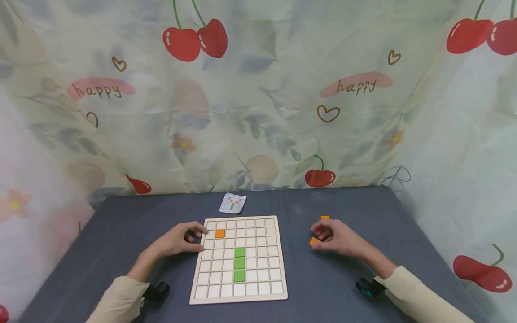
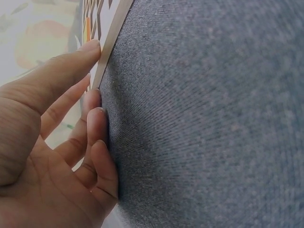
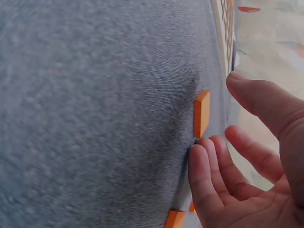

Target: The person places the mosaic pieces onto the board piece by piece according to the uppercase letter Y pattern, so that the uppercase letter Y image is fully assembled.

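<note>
A pale wooden grid board point(image 1: 238, 299) with white squares lies on the table. One orange tile point(image 1: 220, 233) sits on its upper left part, and a column of green tiles point(image 1: 239, 263) runs down its middle. My left hand point(image 1: 177, 240) rests at the board's left edge, thumb and fingertips touching the rim. Off to the right of the board, my right hand point(image 1: 341, 237) hovers low over the table with thumb and fingers apart. Just beyond its fingertips, a loose orange square tile point(image 3: 201, 114) lies flat on the cloth, not gripped.
Behind the board lies a small pattern card point(image 1: 232, 203) with a coloured grid. Another orange tile point(image 1: 325, 217) is past the right hand. Dark cloth covers the table point(image 1: 161, 206), and a printed curtain point(image 1: 258, 112) hangs along its back and sides.
</note>
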A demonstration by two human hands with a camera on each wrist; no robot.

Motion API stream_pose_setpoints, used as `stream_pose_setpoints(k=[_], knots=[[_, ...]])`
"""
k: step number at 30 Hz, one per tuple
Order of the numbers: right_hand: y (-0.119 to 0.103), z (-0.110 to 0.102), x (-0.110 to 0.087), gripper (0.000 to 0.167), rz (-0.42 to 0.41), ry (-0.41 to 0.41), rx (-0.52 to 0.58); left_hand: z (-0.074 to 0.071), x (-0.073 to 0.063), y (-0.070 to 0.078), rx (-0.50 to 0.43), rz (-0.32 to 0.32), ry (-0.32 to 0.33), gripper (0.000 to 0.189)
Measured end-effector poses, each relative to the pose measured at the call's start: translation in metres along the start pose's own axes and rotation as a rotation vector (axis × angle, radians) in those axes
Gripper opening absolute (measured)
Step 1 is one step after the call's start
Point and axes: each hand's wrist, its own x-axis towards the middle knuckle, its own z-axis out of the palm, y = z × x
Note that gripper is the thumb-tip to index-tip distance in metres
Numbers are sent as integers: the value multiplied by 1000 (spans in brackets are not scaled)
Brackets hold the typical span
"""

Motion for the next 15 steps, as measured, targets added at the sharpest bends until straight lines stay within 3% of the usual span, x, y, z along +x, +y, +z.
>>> stream_pose_setpoints(k=[9,15], knots=[[2,7,1,45,14,31,-72,-1,0,-3,2,-16,-2,39],[-1,10,3,38,23,59,-147,1,0,-2,6,-11,-4,38]])
